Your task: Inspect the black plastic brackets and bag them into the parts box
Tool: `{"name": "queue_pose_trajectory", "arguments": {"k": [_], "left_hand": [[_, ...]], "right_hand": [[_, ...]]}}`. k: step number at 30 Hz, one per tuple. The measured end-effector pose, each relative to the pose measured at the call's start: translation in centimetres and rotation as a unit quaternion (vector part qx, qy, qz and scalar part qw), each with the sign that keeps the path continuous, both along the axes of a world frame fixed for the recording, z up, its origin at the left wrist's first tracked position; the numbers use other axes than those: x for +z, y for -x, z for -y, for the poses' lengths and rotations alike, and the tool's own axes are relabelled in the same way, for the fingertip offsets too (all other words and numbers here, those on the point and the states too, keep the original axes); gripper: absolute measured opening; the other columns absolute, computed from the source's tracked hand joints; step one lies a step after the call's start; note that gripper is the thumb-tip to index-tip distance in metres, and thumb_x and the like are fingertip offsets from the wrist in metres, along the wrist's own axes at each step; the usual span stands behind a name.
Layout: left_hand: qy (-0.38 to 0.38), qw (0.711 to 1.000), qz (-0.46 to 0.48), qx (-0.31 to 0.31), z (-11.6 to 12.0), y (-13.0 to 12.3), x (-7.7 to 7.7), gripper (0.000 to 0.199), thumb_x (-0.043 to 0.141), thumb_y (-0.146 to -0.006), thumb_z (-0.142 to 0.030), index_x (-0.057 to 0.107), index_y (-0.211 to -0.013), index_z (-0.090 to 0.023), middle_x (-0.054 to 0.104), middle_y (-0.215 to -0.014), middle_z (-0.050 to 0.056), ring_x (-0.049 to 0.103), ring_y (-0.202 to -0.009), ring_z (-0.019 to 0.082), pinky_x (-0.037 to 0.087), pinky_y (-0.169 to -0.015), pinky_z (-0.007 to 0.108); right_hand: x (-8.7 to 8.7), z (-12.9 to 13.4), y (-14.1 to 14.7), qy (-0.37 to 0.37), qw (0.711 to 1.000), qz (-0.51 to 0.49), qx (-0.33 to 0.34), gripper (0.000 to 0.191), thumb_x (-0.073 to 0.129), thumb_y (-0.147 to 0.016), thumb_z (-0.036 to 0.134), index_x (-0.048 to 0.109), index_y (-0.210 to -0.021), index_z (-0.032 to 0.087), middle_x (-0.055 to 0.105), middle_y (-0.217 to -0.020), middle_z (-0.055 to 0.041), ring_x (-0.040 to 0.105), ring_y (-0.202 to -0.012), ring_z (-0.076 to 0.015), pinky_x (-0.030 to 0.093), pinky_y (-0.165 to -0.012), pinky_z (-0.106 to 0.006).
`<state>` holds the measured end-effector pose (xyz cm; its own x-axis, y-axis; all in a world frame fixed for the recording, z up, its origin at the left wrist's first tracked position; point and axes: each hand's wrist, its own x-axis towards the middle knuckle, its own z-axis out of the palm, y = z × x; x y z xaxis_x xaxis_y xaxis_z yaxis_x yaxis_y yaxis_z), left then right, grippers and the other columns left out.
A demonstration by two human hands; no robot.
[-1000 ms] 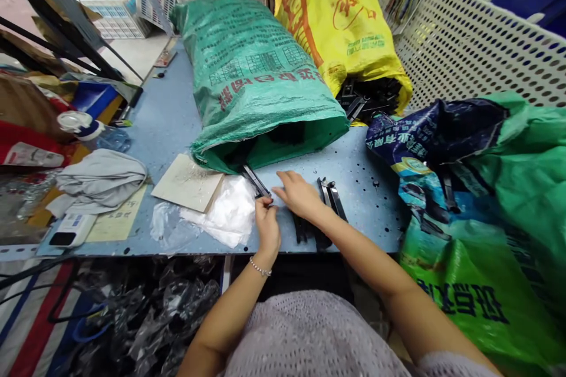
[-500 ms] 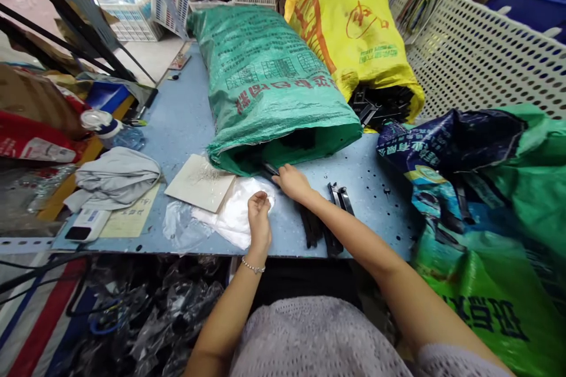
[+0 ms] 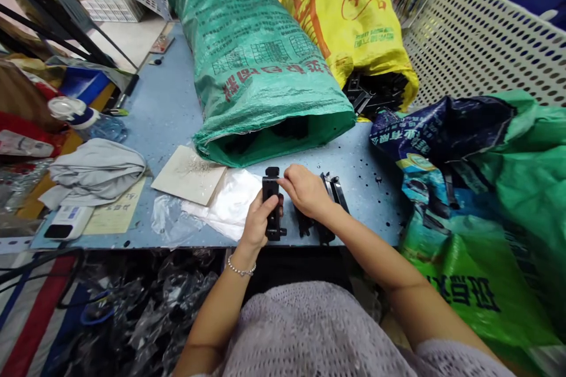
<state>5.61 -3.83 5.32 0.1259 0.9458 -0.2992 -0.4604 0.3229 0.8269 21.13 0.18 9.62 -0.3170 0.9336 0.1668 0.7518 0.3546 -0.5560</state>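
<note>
My left hand (image 3: 257, 216) is closed around a long black plastic part (image 3: 272, 206), held upright over the table's front edge with the thumb across its face. My right hand (image 3: 305, 189) is curled at the upper right side of this part, its fingertips touching it; whether a small piece sits between them is hidden. Several similar black parts (image 3: 335, 191) lie on the table under and beside my right wrist. Just beyond my hands, the open mouth of a green woven sack (image 3: 269, 82) faces me, with a dark interior.
A cardboard piece (image 3: 188, 175) bearing tiny shiny bits lies left of a white plastic bag (image 3: 232, 203). Further left are a grey cloth (image 3: 95, 171) and a white device (image 3: 69, 222). A yellow sack (image 3: 354, 17) of black parts and a white perforated crate (image 3: 469, 35) stand behind right.
My right hand has drawn the black part out of the sack's mouth and towards me. My left hand, which was empty, now grips it. The camera view has shifted slightly.
</note>
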Motion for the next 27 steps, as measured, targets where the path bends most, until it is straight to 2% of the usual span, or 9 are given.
{"name": "queue_pose_trajectory", "arguments": {"k": [6, 9, 12, 17, 20, 22, 24, 26, 27], "left_hand": [[0.012, 0.999, 0.031, -0.002, -0.1, -0.3, 0.6, 0.038, 0.072, -0.080, -0.043, 0.061, -0.106, -0.019, 0.061, -0.080, 0.000, 0.055, -0.059, 0.008, 0.045, -0.052, 0.020], [0.011, 0.999, 0.044, -0.003, -0.5, -0.3, 0.9, 0.036, 0.071, -0.081, -0.044, 0.061, -0.104, -0.018, 0.060, -0.080, 0.001, 0.055, -0.058, 0.008, 0.045, -0.050, 0.020], [0.017, 0.997, 0.065, 0.024, -1.0, 0.0, 1.1, 0.040, 0.071, -0.081, -0.044, 0.060, -0.110, -0.019, 0.060, -0.080, 0.000, 0.054, -0.058, 0.008, 0.044, -0.050, 0.019], [0.079, 0.988, 0.136, -0.012, -1.4, 0.3, 0.7, 0.051, 0.072, -0.080, -0.045, 0.057, -0.123, -0.022, 0.060, -0.079, -0.001, 0.052, -0.055, 0.007, 0.041, -0.049, 0.018], [0.105, 0.989, 0.102, -0.021, -1.2, 0.2, -0.6, 0.046, 0.069, -0.082, -0.049, 0.061, -0.116, -0.019, 0.061, -0.078, 0.000, 0.053, -0.055, 0.008, 0.042, -0.049, 0.020], [0.077, 0.997, 0.021, 0.019, -1.1, 0.1, -1.8, 0.039, 0.070, -0.082, -0.046, 0.063, -0.110, -0.019, 0.064, -0.086, 0.004, 0.062, -0.071, 0.014, 0.050, -0.062, 0.024], [0.024, 0.996, -0.063, 0.057, -0.8, -0.4, -3.1, 0.038, 0.074, -0.078, -0.035, 0.063, -0.112, -0.021, 0.066, -0.108, 0.008, 0.063, -0.107, 0.022, 0.051, -0.091, 0.032], [-0.014, 0.990, -0.121, 0.066, -0.2, -1.5, -4.4, 0.055, 0.079, -0.070, -0.021, 0.059, -0.121, -0.021, 0.057, -0.135, 0.011, 0.042, -0.138, 0.029, 0.031, -0.116, 0.041], [-0.018, 0.988, -0.144, 0.060, 0.2, -2.3, -4.9, 0.064, 0.079, -0.066, -0.016, 0.057, -0.126, -0.021, 0.049, -0.145, 0.013, 0.031, -0.146, 0.031, 0.019, -0.122, 0.044]], "right_hand": [[-0.7, -2.4, 0.3, -0.058, 0.996, 0.029, 0.068, 0.048, 0.026, -0.103, 0.054, 0.058, -0.095, 0.019, 0.062, -0.094, -0.0088, 0.056, -0.090, -0.0216, 0.038, -0.074, -0.029], [-0.8, -2.1, 0.1, 0.020, 0.997, -0.051, 0.063, 0.054, 0.019, -0.104, 0.053, 0.056, -0.087, 0.018, 0.061, -0.080, -0.0058, 0.056, -0.076, -0.0180, 0.039, -0.070, -0.028], [-1.0, -0.1, -0.2, 0.097, 0.987, -0.080, 0.105, 0.057, 0.015, -0.105, 0.051, 0.057, -0.085, 0.018, 0.060, -0.075, -0.0035, 0.055, -0.068, -0.0155, 0.041, -0.067, -0.027], [-2.6, 5.0, -0.7, -0.024, 0.969, 0.071, 0.234, 0.046, 0.029, -0.104, 0.046, 0.063, -0.099, 0.016, 0.066, -0.093, -0.0108, 0.058, -0.084, -0.0214, 0.043, -0.074, -0.033], [-3.1, 5.6, -1.1, 0.011, 0.965, 0.101, 0.241, 0.042, 0.028, -0.104, 0.038, 0.063, -0.093, 0.016, 0.067, -0.088, -0.0092, 0.059, -0.079, -0.0198, 0.041, -0.068, -0.031], [-2.6, 4.0, -1.2, 0.069, 0.957, 0.125, 0.254, 0.040, 0.032, -0.104, 0.040, 0.063, -0.090, 0.019, 0.068, -0.084, -0.0055, 0.060, -0.073, -0.0181, 0.038, -0.062, -0.029], [-1.9, 0.8, -0.4, 0.089, 0.953, 0.150, 0.248, 0.038, 0.035, -0.104, 0.043, 0.064, -0.090, 0.022, 0.068, -0.084, -0.0034, 0.060, -0.072, -0.0180, 0.038, -0.062, -0.028], [-1.5, -3.5, 1.6, 0.051, 0.966, 0.165, 0.193, 0.037, 0.034, -0.104, 0.042, 0.066, -0.099, 0.022, 0.070, -0.094, -0.0053, 0.062, -0.083, -0.0206, 0.041, -0.067, -0.029], [-1.6, -5.8, 3.0, 0.020, 0.972, 0.170, 0.158, 0.037, 0.033, -0.104, 0.039, 0.065, -0.106, 0.022, 0.069, -0.102, -0.0075, 0.062, -0.091, -0.0224, 0.042, -0.071, -0.030]]}}
